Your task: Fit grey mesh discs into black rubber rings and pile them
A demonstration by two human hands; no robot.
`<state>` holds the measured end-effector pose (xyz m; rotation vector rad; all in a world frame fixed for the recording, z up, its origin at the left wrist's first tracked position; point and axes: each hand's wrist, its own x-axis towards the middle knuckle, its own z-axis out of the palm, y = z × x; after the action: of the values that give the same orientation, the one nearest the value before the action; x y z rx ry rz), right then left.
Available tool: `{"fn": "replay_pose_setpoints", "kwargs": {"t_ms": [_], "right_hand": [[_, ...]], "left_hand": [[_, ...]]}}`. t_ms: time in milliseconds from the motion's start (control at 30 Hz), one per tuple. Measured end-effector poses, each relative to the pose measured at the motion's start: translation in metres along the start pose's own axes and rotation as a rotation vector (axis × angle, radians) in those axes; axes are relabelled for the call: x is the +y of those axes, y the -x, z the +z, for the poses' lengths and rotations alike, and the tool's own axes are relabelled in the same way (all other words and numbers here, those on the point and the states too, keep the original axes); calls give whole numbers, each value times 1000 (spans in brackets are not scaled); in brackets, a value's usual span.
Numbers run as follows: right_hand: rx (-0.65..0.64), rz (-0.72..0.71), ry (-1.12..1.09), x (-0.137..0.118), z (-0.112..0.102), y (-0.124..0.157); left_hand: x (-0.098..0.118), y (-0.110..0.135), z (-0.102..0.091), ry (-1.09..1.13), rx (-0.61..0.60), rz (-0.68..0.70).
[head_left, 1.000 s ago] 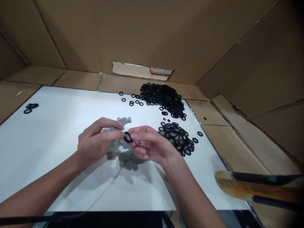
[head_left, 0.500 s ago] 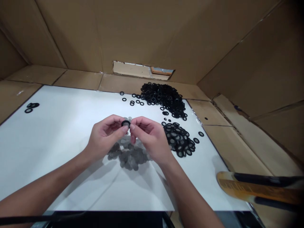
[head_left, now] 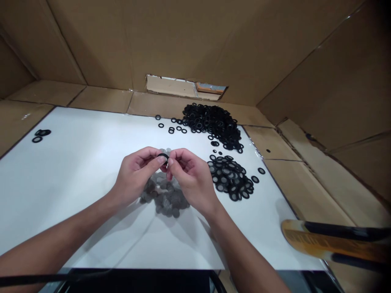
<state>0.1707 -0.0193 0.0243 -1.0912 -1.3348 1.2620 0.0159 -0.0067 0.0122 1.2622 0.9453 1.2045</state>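
Both my hands are raised above the middle of a white board. My left hand and my right hand meet at the fingertips, pinching a small black rubber ring between them. The fingers hide part of the ring, and I cannot tell whether anything sits inside it. Directly below my hands lies a loose heap of grey mesh discs. To the right of my right hand is a pile of black rings with grey centres.
A larger heap of plain black rings lies at the board's far edge, with several strays to its left. A few rings sit at the far left. Cardboard walls surround the board. A blurred yellow-and-black object intrudes at lower right.
Since the oldest frame, both hands have risen towards the far side of the board, with the ring still pinched between them. More of the grey disc heap now shows.
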Motion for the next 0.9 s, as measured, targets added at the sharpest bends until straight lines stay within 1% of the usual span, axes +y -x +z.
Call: {"fn": "replay_pose_setpoints", "kwargs": {"t_ms": [233, 467, 567, 767, 900], "right_hand": [[-2, -8, 0, -4, 0, -1], [5, -3, -6, -5, -1, -1], [7, -10, 9, -5, -2, -2], [20, -2, 1, -5, -1, -2], [17, 16, -8, -5, -1, -3]], "left_hand": [[0, 1, -1, 87, -6, 0], [-1, 2, -2, 98, -13, -5], [0, 2, -2, 66, -1, -4], [3, 0, 0, -69, 46, -20], [6, -1, 2, -91, 53, -31]]}}
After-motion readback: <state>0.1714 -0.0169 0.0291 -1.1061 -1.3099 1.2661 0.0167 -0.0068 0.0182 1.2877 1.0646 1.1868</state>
